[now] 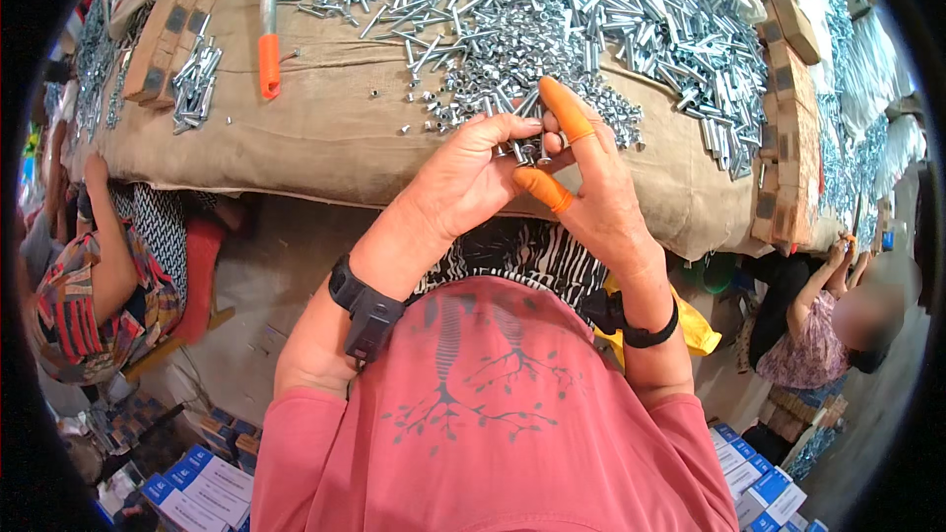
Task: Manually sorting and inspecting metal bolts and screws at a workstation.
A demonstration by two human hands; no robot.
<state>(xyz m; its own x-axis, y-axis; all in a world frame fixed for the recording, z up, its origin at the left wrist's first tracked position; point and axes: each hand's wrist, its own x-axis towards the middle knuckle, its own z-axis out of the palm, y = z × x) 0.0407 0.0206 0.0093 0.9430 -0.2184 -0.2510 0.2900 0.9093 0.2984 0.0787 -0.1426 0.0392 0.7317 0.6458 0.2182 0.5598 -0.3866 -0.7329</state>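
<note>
Centrally, left hand (pixel 465 169), grip closed, holds bunch of metal bolts (pixel 525 151) at near edge of cloth-covered surface (pixel 335 133); right hand (pixel 599 182), thumb and forefinger in orange covers (pixel 569 112), meets bunch, its grip impossible to tell. Beyond hands, small metal pieces (pixel 512 64) lie heaped beside long fasteners (pixel 655 25); orange-handled tool (pixel 269 67) rests off to left.

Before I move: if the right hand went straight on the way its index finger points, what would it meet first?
Most likely the heap of small metal pieces, just beyond the orange-covered index finger of the right hand. The hand's height above it is unclear from this view.
</note>
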